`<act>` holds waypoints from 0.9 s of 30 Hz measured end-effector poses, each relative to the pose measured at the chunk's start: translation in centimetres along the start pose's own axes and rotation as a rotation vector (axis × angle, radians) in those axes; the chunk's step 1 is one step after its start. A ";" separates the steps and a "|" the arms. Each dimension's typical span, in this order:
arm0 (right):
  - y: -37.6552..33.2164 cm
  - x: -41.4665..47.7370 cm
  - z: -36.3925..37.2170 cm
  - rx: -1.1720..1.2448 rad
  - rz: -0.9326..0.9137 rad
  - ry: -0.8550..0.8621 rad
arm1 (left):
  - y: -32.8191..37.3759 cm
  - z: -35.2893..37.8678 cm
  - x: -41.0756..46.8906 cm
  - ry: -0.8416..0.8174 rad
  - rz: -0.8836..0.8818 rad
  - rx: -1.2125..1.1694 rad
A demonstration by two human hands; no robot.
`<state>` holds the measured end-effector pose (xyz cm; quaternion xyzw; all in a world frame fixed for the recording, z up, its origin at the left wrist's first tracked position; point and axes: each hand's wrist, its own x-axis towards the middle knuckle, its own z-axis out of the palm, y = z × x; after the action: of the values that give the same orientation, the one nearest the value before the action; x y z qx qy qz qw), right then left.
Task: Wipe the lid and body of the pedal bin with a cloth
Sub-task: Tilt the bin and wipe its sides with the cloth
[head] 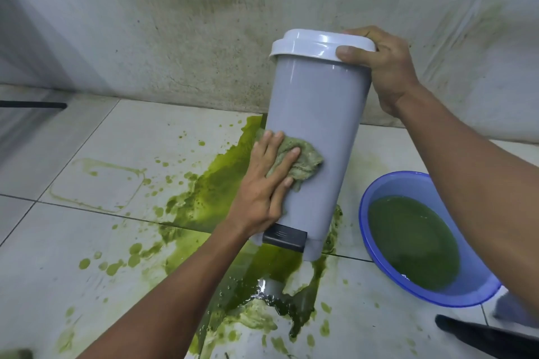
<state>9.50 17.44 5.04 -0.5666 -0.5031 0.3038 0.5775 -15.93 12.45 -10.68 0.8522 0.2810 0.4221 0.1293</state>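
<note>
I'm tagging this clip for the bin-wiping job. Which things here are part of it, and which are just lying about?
In the job: pedal bin, lid, cloth, left hand pressing the cloth on the bin, right hand gripping the lid.

Lying about: blue basin of green water, green spill on the floor tiles.

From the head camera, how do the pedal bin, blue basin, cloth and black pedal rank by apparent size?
1. pedal bin
2. blue basin
3. cloth, partly hidden under the left hand
4. black pedal
</note>
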 end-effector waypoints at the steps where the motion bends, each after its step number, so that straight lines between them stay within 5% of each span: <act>1: -0.1 -0.1 0.2 -0.001 0.001 -0.005 | -0.2 0.0 -0.5 0.011 -0.027 -0.025; 11: -0.5 -0.4 1.2 -0.013 -0.033 -0.001 | -0.1 1.1 -6.5 0.012 -0.193 -0.182; 21: -0.5 -0.3 1.4 -0.001 -0.039 -0.009 | 0.3 -0.2 4.5 0.089 -0.033 0.087; 27: -0.2 -0.6 0.7 0.007 -0.027 0.002 | 0.1 -0.4 -0.9 -0.063 0.138 0.189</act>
<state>8.60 17.13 4.96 -0.5581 -0.5089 0.2974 0.5841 -16.60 11.85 -10.98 0.8907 0.2560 0.3745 0.0277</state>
